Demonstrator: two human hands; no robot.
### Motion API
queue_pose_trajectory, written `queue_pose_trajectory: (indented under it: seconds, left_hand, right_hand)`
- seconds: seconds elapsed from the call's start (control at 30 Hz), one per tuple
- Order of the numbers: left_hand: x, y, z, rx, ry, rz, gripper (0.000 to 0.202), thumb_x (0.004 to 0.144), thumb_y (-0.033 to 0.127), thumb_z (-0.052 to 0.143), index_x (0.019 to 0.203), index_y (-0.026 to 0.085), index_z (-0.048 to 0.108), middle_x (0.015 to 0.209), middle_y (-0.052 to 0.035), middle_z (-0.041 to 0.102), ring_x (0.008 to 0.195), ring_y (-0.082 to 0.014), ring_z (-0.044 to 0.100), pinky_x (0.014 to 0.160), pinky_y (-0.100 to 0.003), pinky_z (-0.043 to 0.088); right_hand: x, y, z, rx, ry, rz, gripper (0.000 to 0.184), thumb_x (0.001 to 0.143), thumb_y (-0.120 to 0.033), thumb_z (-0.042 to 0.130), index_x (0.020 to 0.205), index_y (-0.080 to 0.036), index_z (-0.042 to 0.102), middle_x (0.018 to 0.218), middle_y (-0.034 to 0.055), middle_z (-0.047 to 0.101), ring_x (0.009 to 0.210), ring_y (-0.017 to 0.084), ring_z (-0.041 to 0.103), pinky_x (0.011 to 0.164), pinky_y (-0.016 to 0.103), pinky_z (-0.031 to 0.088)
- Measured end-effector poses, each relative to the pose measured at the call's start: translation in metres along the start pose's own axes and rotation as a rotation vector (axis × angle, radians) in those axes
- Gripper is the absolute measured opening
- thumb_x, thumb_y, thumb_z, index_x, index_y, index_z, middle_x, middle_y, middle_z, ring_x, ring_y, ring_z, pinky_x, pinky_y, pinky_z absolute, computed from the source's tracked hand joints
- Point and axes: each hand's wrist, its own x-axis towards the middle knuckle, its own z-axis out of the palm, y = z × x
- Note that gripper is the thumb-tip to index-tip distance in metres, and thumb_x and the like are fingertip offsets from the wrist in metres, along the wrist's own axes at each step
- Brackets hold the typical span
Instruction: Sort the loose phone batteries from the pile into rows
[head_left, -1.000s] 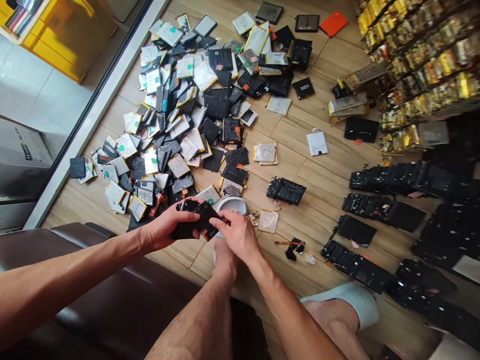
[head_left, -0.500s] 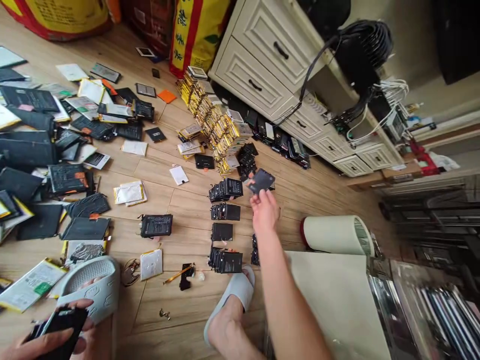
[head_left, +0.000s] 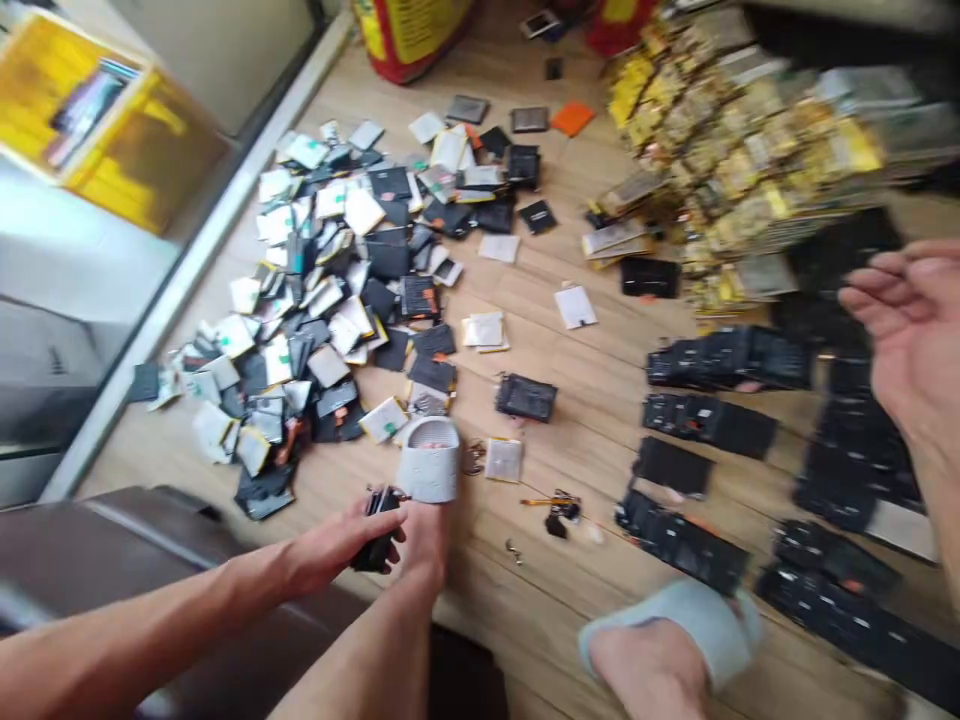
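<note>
Black battery pack (head_left: 379,528) sits pinched between the fingers and thumb of the left hand (head_left: 337,542), just above the wooden floor (head_left: 525,590) and beside a grey slipper (head_left: 429,462) on one foot. The right hand (head_left: 911,325) hangs open near the floor's right side, its grip spread and empty, over black battery rows (head_left: 720,362). A careless swing of that hand could knock those rows, or set the leaning gold-edged battery stacks (head_left: 739,140) sliding. Bending the pack could damage its cell, while a slip could drop it toward the loose battery heap (head_left: 315,300). The slipper stands in the way, close against the left hand.
</note>
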Motion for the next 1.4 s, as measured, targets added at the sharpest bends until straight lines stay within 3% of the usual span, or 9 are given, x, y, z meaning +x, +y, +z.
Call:
queue_pose_trajectory:
  seconds: [0.1, 0.27, 0.4, 0.53, 0.77, 0.97, 1.1, 1.27, 1.4]
  left_hand:
    - [0.006, -0.001, -0.045, 0.051, 0.095, -0.07, 0.037, 0.079, 0.049, 0.081, 0.095, 0.022, 0.062, 0.085, -0.0061, 0.072, 0.067, -0.0225, 0.069, 0.057, -0.032, 0.053]
    - [0.031, -0.001, -0.107, 0.033, 0.448, -0.091, 0.045, 0.066, 0.018, 0.081, 0.104, 0.021, 0.056, 0.075, -0.0025, 0.067, 0.06, -0.0235, 0.069, 0.052, -0.031, 0.054]
    - [0.056, -0.003, -0.137, 0.019, 0.659, 0.008, 0.048, 0.066, 0.009, 0.072, 0.107, 0.023, 0.05, 0.068, 0.0054, 0.055, 0.054, -0.0165, 0.065, 0.049, -0.023, 0.047]
    - [0.066, -0.007, -0.141, -0.031, 0.665, 0.086, 0.068, 0.065, 0.007, 0.068, 0.125, 0.026, 0.046, 0.074, 0.0051, 0.057, 0.055, -0.0155, 0.065, 0.052, -0.024, 0.05]
    - [0.065, -0.002, -0.135, -0.195, 0.544, 0.128, 0.071, 0.057, 0.005, 0.066, 0.125, 0.021, 0.054, 0.074, 0.0009, 0.062, 0.056, -0.0203, 0.069, 0.05, -0.028, 0.053]
    - [0.071, -0.001, -0.142, -0.335, 0.482, 0.115, 0.054, 0.059, 0.007, 0.067, 0.112, 0.013, 0.058, 0.067, -0.004, 0.065, 0.057, -0.023, 0.069, 0.053, -0.032, 0.057]
    - [0.066, 0.004, -0.14, -0.395, 0.395, 0.082, 0.049, 0.064, 0.01, 0.065, 0.113, 0.009, 0.061, 0.067, -0.0082, 0.067, 0.057, -0.0237, 0.068, 0.053, -0.033, 0.056]
    - [0.061, 0.021, -0.126, -0.461, 0.222, 0.135, 0.061, 0.068, 0.011, 0.065, 0.13, 0.013, 0.059, 0.086, -0.0099, 0.071, 0.063, -0.0227, 0.07, 0.059, -0.035, 0.058]
    - [0.057, 0.036, -0.11, -0.421, 0.167, 0.256, 0.063, 0.069, 0.009, 0.068, 0.131, 0.017, 0.059, 0.111, -0.0107, 0.071, 0.073, -0.0202, 0.072, 0.069, -0.035, 0.06]
  right_hand:
    - [-0.076, -0.001, 0.027, 0.174, -0.379, 0.083, 0.009, 0.085, -0.023, 0.07, 0.084, -0.023, 0.079, 0.096, 0.0036, 0.081, 0.098, 0.016, 0.073, 0.075, 0.049, 0.044]
    - [-0.248, 0.018, 0.131, -0.044, -1.12, 0.22, 0.013, 0.09, -0.022, 0.071, 0.102, -0.02, 0.077, 0.092, 0.0054, 0.08, 0.082, 0.018, 0.075, 0.079, 0.034, 0.059]
    - [-0.359, 0.026, 0.219, -0.496, -1.289, -0.181, 0.026, 0.093, -0.029, 0.072, 0.113, -0.013, 0.07, 0.112, 0.0162, 0.074, 0.106, 0.027, 0.068, 0.094, 0.041, 0.051]
    - [-0.412, 0.03, 0.251, -0.767, -1.195, -0.299, 0.077, 0.086, -0.036, 0.081, 0.146, -0.003, 0.045, 0.131, 0.0284, 0.06, 0.116, 0.034, 0.06, 0.099, 0.047, 0.045]
    - [-0.424, 0.044, 0.229, -0.795, -1.281, -0.306, 0.022, 0.102, -0.016, 0.048, 0.121, -0.012, 0.058, 0.114, 0.0181, 0.066, 0.105, 0.027, 0.061, 0.096, 0.043, 0.042]
    - [-0.416, 0.047, 0.213, -0.82, -1.273, -0.468, 0.056, 0.09, -0.026, 0.074, 0.14, -0.015, 0.05, 0.132, 0.0191, 0.057, 0.115, 0.032, 0.055, 0.093, 0.044, 0.045]
    - [-0.403, 0.051, 0.212, -0.822, -1.346, -0.487, 0.049, 0.082, -0.032, 0.084, 0.122, -0.014, 0.061, 0.119, 0.0177, 0.061, 0.112, 0.032, 0.056, 0.094, 0.044, 0.044]
    - [-0.356, 0.057, 0.199, -0.541, -1.347, -0.227, 0.016, 0.091, -0.031, 0.072, 0.103, -0.021, 0.067, 0.108, 0.0081, 0.068, 0.097, 0.022, 0.063, 0.086, 0.034, 0.047]
    - [-0.317, 0.067, 0.175, -0.142, -1.175, 0.268, 0.026, 0.087, -0.032, 0.067, 0.112, -0.023, 0.065, 0.099, 0.0023, 0.074, 0.09, 0.019, 0.068, 0.082, 0.033, 0.053]
